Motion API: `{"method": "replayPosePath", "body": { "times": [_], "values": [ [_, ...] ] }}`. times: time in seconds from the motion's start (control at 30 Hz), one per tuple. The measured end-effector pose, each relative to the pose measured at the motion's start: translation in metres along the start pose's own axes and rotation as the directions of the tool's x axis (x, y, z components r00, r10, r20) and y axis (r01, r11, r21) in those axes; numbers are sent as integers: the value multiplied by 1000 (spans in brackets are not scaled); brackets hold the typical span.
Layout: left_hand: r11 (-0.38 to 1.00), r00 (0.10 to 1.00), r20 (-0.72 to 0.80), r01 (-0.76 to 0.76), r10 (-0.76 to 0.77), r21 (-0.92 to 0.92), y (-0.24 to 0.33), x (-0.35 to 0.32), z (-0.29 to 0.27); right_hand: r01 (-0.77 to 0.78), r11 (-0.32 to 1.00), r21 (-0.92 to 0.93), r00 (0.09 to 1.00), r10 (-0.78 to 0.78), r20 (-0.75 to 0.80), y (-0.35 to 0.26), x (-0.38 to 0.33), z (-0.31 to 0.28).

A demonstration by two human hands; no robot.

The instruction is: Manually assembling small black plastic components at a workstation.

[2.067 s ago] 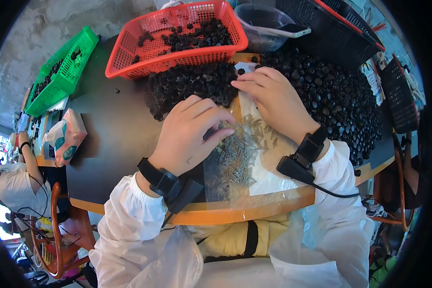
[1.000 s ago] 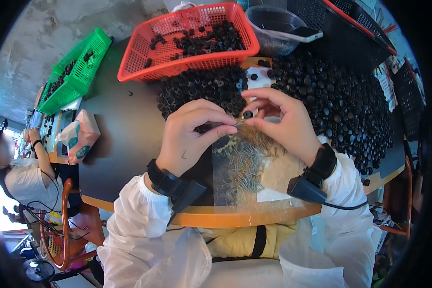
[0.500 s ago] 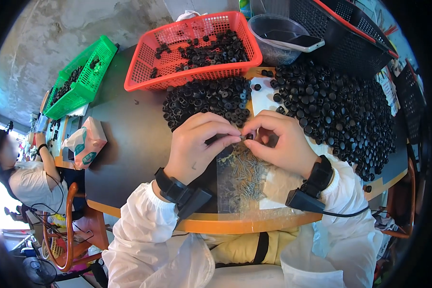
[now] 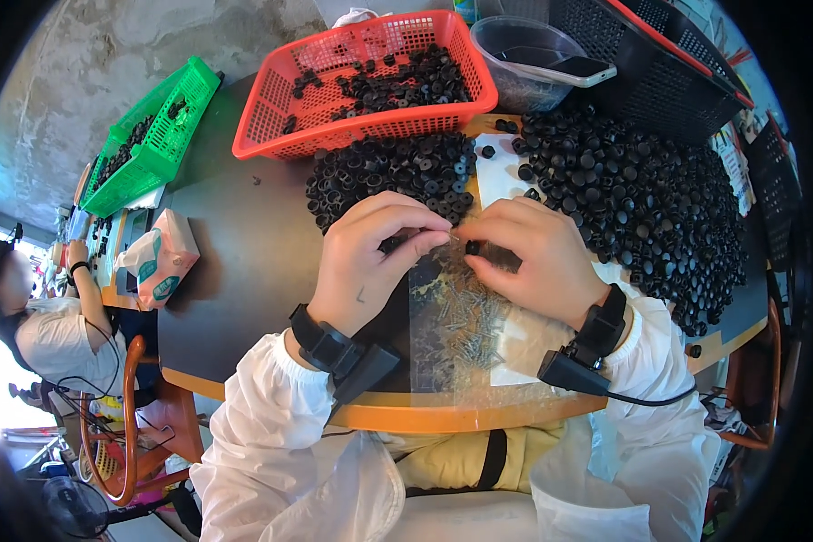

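Note:
Over the table's front part, my left hand pinches a small, thin screw, mostly hidden between thumb and forefinger. Just beside it, my right hand grips a small black plastic knob with thumb and fingers. The two sets of fingertips are close together but apart. Loose metal screws lie below the hands on a clear plastic sheet. Past my left hand is a heap of black ring-like pieces. Beyond my right hand spreads a larger heap of round black caps.
A red basket holding black pieces stands at the back. Right of it are a clear tub with a phone on it and a black crate. A tissue pack and green basket sit left, near another person.
My hands have drawn slightly apart, opening a small gap between the left fingertips and the black knob. Both hands appear a little higher in view.

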State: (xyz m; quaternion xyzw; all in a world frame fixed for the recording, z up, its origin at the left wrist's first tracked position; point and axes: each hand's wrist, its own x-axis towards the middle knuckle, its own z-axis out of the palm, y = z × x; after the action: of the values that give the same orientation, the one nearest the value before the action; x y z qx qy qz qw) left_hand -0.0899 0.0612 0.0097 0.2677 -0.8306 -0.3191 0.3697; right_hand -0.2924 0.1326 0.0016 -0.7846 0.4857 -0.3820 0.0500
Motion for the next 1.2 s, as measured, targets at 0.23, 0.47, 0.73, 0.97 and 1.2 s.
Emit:
{"method": "replayPosePath", "body": {
  "times": [0.23, 0.47, 0.73, 0.97, 1.2],
  "values": [
    [995, 1000, 10, 12, -11, -98, 3, 0, 0, -414, 783, 463, 908, 393, 147, -5, 0, -2],
    [997, 1000, 3, -22, 22, -79, 2, -3, -1, -500, 524, 689, 846, 467, 259, -1, -2, 4],
    [962, 977, -20, -207, 214, 176, 1, 0, -1, -491, 512, 705, 849, 461, 257, -1, -3, 1],
    [908, 952, 9, -295, 307, 297, 6, 0, -4, -427, 754, 499, 901, 399, 170, -9, 1, -2],
    [917, 974, -89, -164, 209, 362, -4, 10, -16, -467, 560, 684, 838, 526, 142, -11, 1, -3]
  ]
}}
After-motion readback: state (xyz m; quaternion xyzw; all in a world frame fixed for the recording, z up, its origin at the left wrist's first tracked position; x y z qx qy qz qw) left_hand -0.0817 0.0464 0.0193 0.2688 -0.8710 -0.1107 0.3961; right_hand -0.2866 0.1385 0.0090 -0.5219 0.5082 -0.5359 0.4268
